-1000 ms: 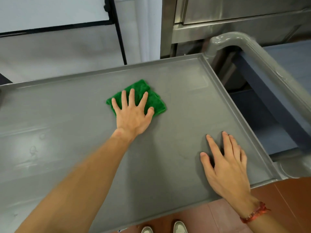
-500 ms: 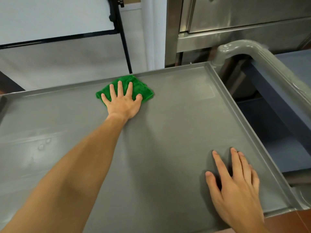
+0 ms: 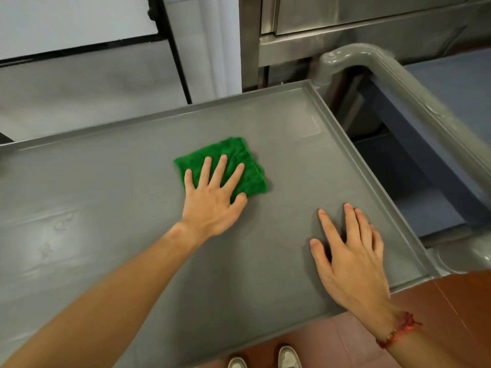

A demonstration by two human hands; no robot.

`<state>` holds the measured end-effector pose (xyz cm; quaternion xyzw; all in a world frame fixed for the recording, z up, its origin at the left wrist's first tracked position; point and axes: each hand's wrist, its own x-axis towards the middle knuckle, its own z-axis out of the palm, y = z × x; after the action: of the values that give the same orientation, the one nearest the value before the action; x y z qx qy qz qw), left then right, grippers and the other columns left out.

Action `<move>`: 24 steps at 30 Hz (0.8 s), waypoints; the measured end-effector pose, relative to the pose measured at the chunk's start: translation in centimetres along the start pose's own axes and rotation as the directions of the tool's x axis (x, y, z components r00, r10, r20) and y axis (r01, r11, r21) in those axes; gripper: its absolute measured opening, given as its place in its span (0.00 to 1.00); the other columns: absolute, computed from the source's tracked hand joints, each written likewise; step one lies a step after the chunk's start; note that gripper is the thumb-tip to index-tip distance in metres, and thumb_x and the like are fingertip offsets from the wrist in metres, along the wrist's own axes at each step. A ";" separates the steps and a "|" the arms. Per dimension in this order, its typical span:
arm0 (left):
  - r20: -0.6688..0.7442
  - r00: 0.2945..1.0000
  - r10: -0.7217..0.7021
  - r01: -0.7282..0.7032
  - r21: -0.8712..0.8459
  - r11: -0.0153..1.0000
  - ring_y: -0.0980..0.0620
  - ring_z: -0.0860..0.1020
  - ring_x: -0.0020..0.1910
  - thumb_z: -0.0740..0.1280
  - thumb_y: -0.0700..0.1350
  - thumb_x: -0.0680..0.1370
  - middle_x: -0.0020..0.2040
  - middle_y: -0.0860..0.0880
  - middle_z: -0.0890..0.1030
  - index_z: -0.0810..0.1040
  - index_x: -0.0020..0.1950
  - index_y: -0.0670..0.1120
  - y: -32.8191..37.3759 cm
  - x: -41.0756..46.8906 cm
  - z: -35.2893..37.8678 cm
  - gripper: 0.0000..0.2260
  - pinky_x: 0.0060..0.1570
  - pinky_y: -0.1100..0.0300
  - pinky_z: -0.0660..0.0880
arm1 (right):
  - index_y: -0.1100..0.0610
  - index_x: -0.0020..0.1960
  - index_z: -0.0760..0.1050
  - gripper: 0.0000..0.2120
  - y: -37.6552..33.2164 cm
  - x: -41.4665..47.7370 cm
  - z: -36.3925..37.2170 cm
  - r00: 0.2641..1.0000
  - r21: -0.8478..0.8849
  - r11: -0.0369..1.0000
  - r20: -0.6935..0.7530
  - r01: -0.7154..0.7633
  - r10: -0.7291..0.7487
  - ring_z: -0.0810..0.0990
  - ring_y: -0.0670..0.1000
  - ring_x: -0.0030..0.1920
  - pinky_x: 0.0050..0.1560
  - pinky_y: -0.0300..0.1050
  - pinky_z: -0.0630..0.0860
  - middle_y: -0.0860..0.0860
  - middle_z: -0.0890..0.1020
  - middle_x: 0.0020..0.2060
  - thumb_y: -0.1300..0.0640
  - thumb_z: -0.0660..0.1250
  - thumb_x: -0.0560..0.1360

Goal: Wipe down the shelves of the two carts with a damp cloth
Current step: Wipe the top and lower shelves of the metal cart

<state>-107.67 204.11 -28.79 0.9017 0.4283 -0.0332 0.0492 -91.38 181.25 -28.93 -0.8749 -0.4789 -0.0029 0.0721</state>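
While I watch the head feed: left hand (image 3: 212, 205) is flat on the green cloth (image 3: 239, 152), pressing it onto the top shelf (image 3: 119, 208) of the grey cart. Its fingers (image 3: 218, 171) are straight and spread, with no curl and no pinch. They lie on the fabric, the thumb sits at the cloth's near edge, and the heel of the hand is on bare shelf.

Cloth is folded to a rough square, with layers showing along its right edge. It sits about mid-shelf, nearer the far rim than the near one and touching neither.

Right hand (image 3: 350, 261) is also flat and open on bare shelf near the near-right corner. Fingers are straight and mostly together, holding nothing. It is well apart from the cloth. A red bead bracelet (image 3: 396, 330) is on that wrist.

Shelf has a raised lip all round. Its left part shows a streaky sheen with a few smudge marks.

A grey tubular handle (image 3: 398, 75) rises at the cart's right end. Past it there is blue-grey shelving (image 3: 425, 181) with 2 levels visible; I cannot tell if that is the other cart. A stainless steel cabinet (image 3: 345, 22) stands behind the far-right corner, and a white panel with a black frame (image 3: 66, 19) is at far left.

Floor (image 3: 451, 314) is red-brown tile. 2 shoe tips (image 3: 289, 357) show at the shelf's near edge.
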 end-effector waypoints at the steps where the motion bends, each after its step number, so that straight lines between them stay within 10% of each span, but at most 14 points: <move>1: 0.012 1.000 0.005 -0.005 -0.006 1.000 0.45 0.44 0.80 0.39 0.65 0.73 0.82 0.52 0.47 0.48 0.80 0.63 -0.3 0.2 -0.1 0.33 0.74 0.35 0.42 | 0.50 0.76 0.66 0.29 -0.1 0.0 0.0 1.000 0.000 1.000 0.004 -0.003 0.003 0.60 0.64 0.76 0.72 0.65 0.60 0.64 0.63 0.75 0.41 0.52 0.79; 13: 0.048 0.983 -0.175 0.179 -0.083 0.980 0.47 0.42 0.80 0.47 0.63 0.81 0.82 0.53 0.46 0.49 0.79 0.63 -5.7 12.1 -2.1 0.26 0.74 0.35 0.39 | 0.49 0.78 0.64 0.29 0.3 0.4 0.2 0.999 -0.004 1.000 0.036 0.001 -0.001 0.57 0.62 0.77 0.74 0.62 0.56 0.63 0.62 0.76 0.40 0.51 0.79; 24: 0.035 0.976 0.216 -0.218 0.057 0.974 0.45 0.44 0.80 0.39 0.66 0.75 0.82 0.53 0.47 0.48 0.79 0.64 -1.3 3.5 -0.5 0.31 0.74 0.34 0.45 | 0.49 0.77 0.65 0.29 0.3 0.2 0.1 0.999 -0.006 1.000 0.052 -0.004 0.005 0.59 0.62 0.77 0.74 0.62 0.57 0.63 0.63 0.76 0.40 0.51 0.79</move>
<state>-106.45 207.72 -28.78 0.9435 0.3254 -0.0536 0.0313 -91.03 181.29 -29.00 -0.8759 -0.4787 0.0189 0.0570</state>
